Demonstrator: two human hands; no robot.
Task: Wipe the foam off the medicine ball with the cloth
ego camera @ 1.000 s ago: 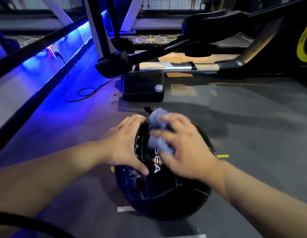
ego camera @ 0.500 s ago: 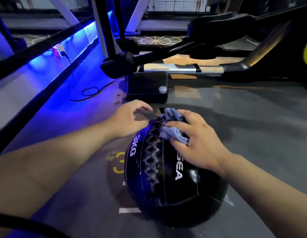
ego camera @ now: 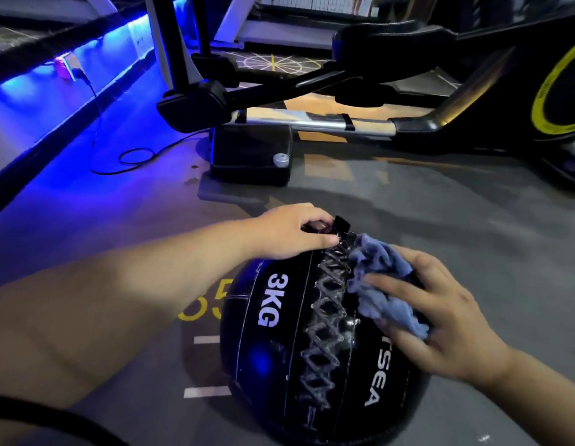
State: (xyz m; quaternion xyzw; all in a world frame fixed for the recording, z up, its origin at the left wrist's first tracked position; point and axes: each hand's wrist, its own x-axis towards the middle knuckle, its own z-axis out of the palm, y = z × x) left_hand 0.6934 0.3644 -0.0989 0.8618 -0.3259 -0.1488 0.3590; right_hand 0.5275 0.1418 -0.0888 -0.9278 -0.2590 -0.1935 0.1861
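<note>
Exercise machine (ego camera: 344, 101) and cable (ego camera: 131, 156) on floor (ego camera: 472, 220).

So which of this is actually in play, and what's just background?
In play: black 3KG medicine ball, crumpled blue cloth, right hand pressing the cloth on it, left hand gripping its top.
Lying about: black exercise machine, black cable on the floor, yellow floor numerals.

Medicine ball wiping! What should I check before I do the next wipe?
1. Left hand holds the medicine ball steady at its top: ok.
2. Right hand grips the cloth: ok.
3. Cloth touches the ball, right beside the lacing: ok.
4. Ball rests on the floor: ok.
5. Foam left in the lacing: cannot tell, only wet glints show.
</note>
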